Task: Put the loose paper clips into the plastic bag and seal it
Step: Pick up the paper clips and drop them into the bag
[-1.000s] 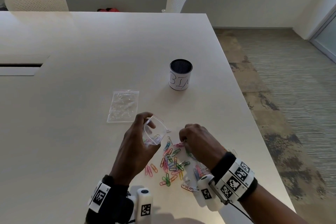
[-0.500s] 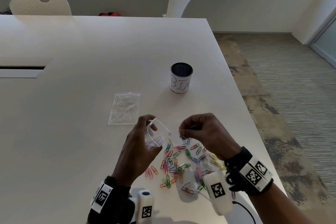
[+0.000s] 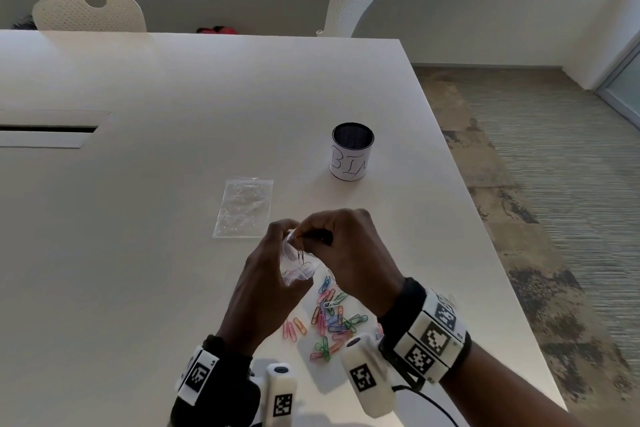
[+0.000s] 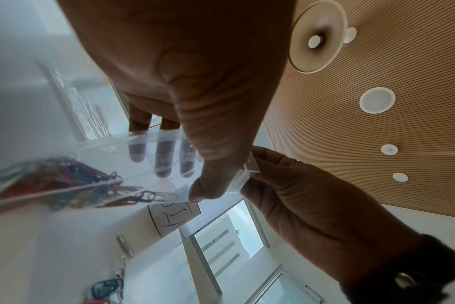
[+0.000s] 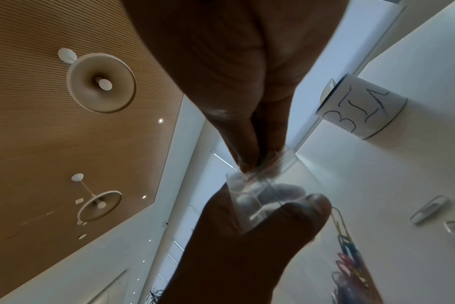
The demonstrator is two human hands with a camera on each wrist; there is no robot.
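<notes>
My left hand [image 3: 289, 255] grips a small clear plastic bag [image 3: 299, 267] above the table, mouth up and held apart. Several coloured clips lie inside the bag [image 4: 65, 174]. My right hand [image 3: 306, 237] pinches a few paper clips [image 3: 302, 256] right at the bag's mouth, and they hang down into it. In the right wrist view the right fingertips [image 5: 249, 152] touch the bag's rim [image 5: 262, 183]. A pile of loose coloured paper clips [image 3: 330, 321] lies on the table under both hands.
A second clear bag [image 3: 244, 208] lies flat on the table beyond my hands. A cup marked BIN [image 3: 352, 158] stands farther back right. The table's right edge [image 3: 485, 239] runs close to my right arm. Two white chairs stand at the far side.
My right hand lifted from the pile with clips pinched and moved left to the bag's mouth. The left hand kept hold of the bag.
</notes>
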